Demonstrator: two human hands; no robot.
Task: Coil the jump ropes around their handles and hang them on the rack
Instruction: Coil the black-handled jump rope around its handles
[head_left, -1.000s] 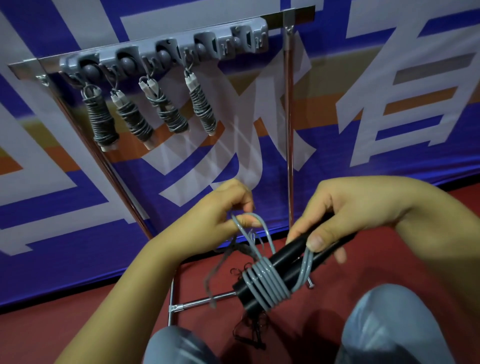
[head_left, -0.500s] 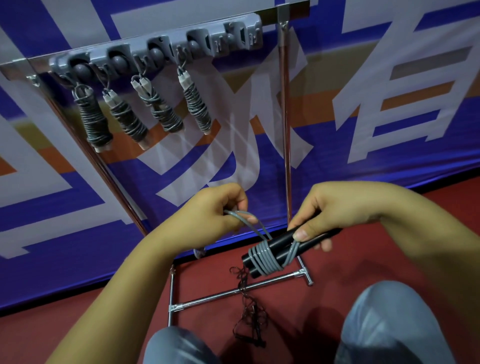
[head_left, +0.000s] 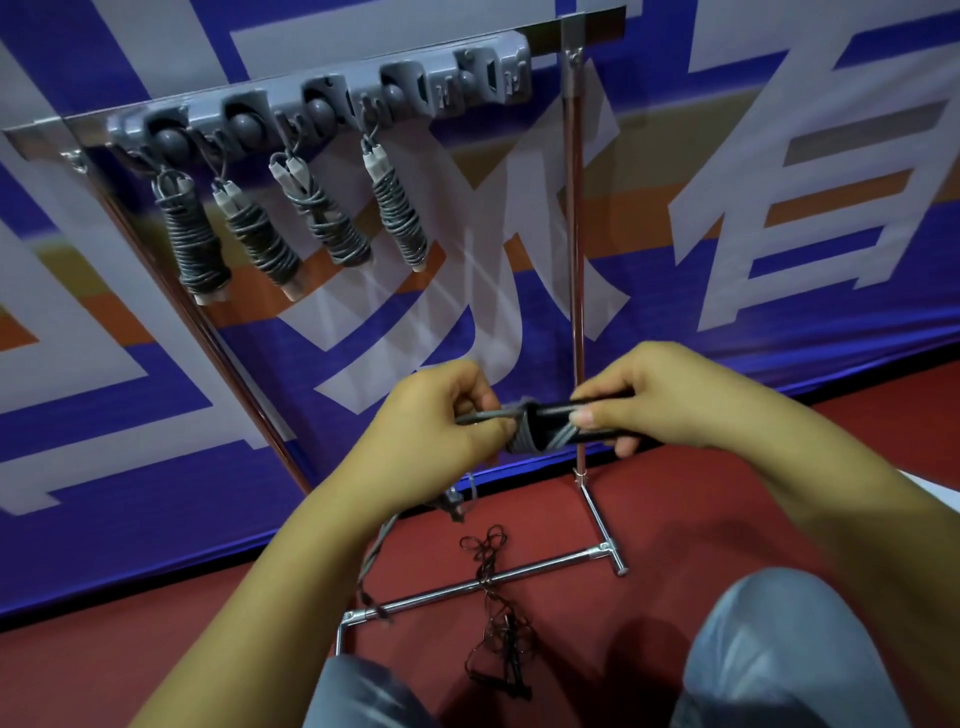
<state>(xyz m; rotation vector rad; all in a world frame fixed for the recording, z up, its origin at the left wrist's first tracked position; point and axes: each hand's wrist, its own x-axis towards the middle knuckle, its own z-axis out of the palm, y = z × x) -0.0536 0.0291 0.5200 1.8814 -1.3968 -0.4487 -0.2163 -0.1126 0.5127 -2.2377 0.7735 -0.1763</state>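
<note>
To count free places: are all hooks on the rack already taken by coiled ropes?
No: four coiled ropes hang at the left of the rack, while its right-end hooks are bare.

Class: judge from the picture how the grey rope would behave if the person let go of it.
The grey rope looks floppy: its free tail droops below the left hand. Its turns around the black handles would probably spring loose, as only the right hand grips those.
</note>
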